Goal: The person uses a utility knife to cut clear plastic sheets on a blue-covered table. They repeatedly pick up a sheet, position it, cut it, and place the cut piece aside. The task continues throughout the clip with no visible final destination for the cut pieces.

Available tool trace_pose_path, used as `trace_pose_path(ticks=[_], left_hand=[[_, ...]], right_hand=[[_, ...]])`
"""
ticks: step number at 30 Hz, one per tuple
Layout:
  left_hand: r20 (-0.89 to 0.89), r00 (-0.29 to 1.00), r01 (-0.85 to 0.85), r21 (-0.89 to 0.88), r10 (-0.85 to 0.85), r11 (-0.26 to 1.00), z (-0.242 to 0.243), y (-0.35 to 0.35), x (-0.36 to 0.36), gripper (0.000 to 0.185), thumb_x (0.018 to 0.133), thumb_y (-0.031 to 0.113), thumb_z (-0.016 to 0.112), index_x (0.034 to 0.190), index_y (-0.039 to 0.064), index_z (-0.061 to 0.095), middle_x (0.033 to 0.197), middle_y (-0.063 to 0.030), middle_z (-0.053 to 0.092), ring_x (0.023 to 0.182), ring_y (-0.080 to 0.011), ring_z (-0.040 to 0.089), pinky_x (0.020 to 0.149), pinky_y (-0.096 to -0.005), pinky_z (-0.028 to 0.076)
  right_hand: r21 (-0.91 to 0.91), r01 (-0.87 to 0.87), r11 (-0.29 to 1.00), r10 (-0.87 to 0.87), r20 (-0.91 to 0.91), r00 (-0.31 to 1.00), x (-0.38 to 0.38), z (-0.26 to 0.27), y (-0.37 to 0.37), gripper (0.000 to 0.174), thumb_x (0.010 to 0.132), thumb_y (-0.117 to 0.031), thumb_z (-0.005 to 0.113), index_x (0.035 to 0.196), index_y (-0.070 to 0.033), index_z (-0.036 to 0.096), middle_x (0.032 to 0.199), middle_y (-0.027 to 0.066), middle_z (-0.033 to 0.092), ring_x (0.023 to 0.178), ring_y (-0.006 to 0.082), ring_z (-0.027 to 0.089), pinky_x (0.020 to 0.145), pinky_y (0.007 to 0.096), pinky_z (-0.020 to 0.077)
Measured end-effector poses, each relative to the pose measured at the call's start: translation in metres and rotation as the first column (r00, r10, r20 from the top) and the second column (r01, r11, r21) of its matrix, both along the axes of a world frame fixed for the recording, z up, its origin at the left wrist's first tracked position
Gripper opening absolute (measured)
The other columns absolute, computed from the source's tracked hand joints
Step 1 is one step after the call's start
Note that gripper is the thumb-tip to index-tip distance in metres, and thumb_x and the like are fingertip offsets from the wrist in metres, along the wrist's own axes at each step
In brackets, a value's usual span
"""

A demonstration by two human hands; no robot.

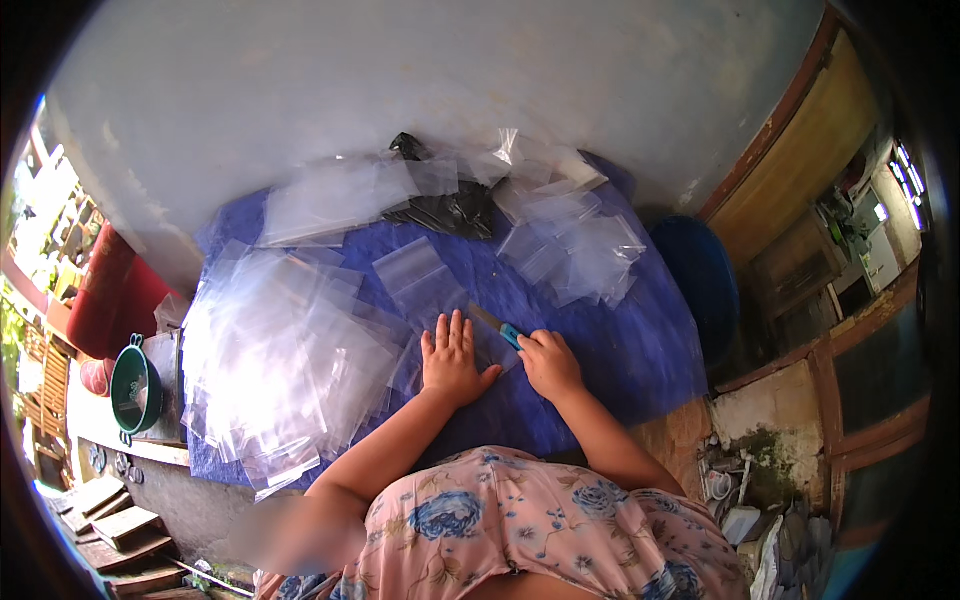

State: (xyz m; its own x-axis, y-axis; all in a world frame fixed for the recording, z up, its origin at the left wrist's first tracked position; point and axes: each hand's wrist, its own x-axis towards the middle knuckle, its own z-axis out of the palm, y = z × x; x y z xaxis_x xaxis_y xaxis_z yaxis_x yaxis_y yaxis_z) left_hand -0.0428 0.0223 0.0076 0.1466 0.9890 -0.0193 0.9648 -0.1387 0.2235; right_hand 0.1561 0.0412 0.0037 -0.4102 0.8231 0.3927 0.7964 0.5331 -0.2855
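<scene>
My left hand [453,366] lies flat with fingers spread on a clear plastic bag [420,276], pressing it to a blue tarp [495,431]. The bag reaches out past my fingertips, and part of it is hidden under the palm. In my right hand [551,365] is a knife [511,336] with a teal handle, gripped just right of the left hand. Its blade points up and left, its tip close to my left fingertips and over the plastic. A large loose heap of clear plastic bags [292,360] spreads to the left of my left hand.
A smaller pile of clear bags [577,251] lies at the far right of the tarp. Stacked clear sheets [330,199] and a black plastic bag [450,210] sit by the wall [420,75]. A green basin [136,390] stands left; a blue tub [694,285] stands right.
</scene>
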Motion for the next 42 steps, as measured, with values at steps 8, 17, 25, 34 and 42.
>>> trace_pose_path(ticks=[8,17,25,34,42], left_hand=[[-0.095,0.995,-0.02,-0.068,0.014,0.998,-0.002,0.012,0.005,0.059,0.095,0.032,0.045,0.145,0.002,0.036,0.156,-0.0126,0.027,0.144,-0.0358,0.024,0.11,-0.057,0.024],[-0.068,0.99,0.1,-0.306,-0.127,0.947,0.05,-0.037,0.009,0.046,0.091,0.018,0.05,0.133,-0.001,0.05,0.144,-0.019,0.043,0.133,-0.0362,0.043,0.101,-0.0484,0.044],[0.022,0.866,0.446,-0.487,-0.5,0.751,0.07,-0.065,-0.01,0.03,0.093,0.027,0.05,0.098,0.005,0.07,0.103,-0.017,0.067,0.097,-0.0349,0.066,0.077,-0.0449,0.055],[-0.092,0.994,-0.034,0.23,0.057,0.973,0.025,0.011,-0.021,0.07,0.088,0.053,0.052,0.139,0.005,0.046,0.145,-0.0212,0.041,0.136,-0.0389,0.036,0.107,-0.0527,0.033],[-0.056,0.997,-0.058,-0.026,0.056,0.998,-0.002,0.012,-0.018,0.084,0.088,0.057,0.051,0.147,0.001,0.03,0.156,-0.0195,0.022,0.146,-0.0377,0.016,0.115,-0.0527,0.017]], right_hand=[[0.042,-0.04,0.998,0.04,-0.003,0.999,-0.039,-0.009,0.063,0.023,0.084,-0.015,0.065,0.105,-0.007,0.067,0.093,0.0095,0.06,0.089,0.0325,0.058,0.077,0.0431,0.0506],[-0.016,0.018,1.0,-0.018,0.035,0.999,-0.04,-0.01,0.05,0.025,0.083,-0.014,0.066,0.107,-0.006,0.066,0.093,0.0099,0.06,0.09,0.0324,0.058,0.078,0.0421,0.0496],[-0.009,0.065,0.998,-0.065,0.012,0.998,-0.031,-0.009,0.029,0.021,0.085,-0.016,0.065,0.104,-0.007,0.065,0.092,0.0111,0.059,0.088,0.034,0.057,0.077,0.0434,0.05],[0.004,0.077,0.997,-0.077,0.01,0.997,-0.026,-0.007,0.001,0.027,0.083,-0.013,0.067,0.108,-0.005,0.066,0.092,0.0096,0.058,0.088,0.0319,0.057,0.078,0.0416,0.0496],[0.001,0.129,0.992,-0.129,0.053,0.99,-0.041,-0.012,0.062,0.02,0.085,-0.014,0.065,0.102,-0.004,0.065,0.094,0.0124,0.058,0.09,0.0343,0.056,0.078,0.0437,0.0487]])
